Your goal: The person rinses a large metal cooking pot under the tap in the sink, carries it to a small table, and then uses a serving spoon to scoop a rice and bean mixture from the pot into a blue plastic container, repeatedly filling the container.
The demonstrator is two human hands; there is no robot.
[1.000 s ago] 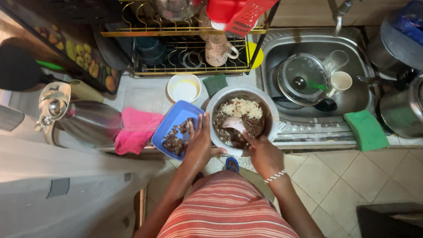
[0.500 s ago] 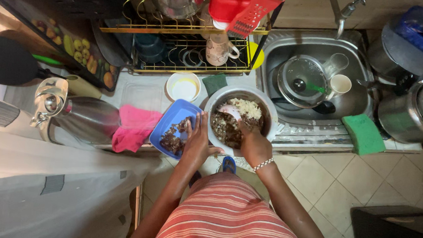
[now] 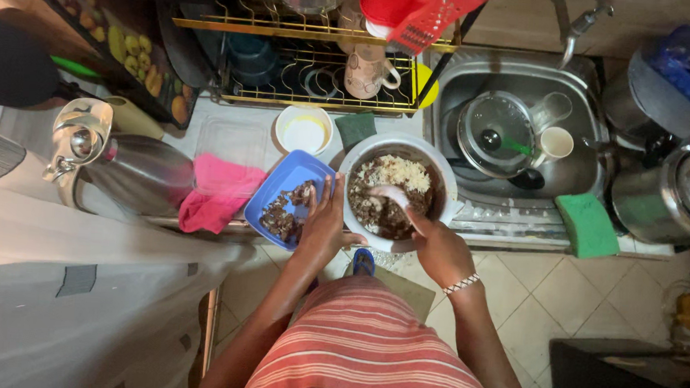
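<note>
A round metal bowl (image 3: 354, 164) stands at the counter's front edge with white rice and dark beans in it. My right hand (image 3: 441, 252) grips a pale spoon (image 3: 390, 195) whose head lies in the food. My left hand (image 3: 324, 226) presses against the bowl's left side, fingers together, next to a blue square container (image 3: 286, 178) holding dark pieces of food.
A pink cloth (image 3: 217, 192) and a steel jug (image 3: 123, 168) lie left. A small white bowl (image 3: 304, 130) and a dish rack (image 3: 304, 66) with a mug sit behind. The sink (image 3: 582, 167) holds a glass lid and cups; a green sponge (image 3: 587, 224) sits on its front edge.
My right hand has drawn the spoon from the far left of the bowl back toward the middle, and its wrist has swung right. My left hand stays on the bowl.
</note>
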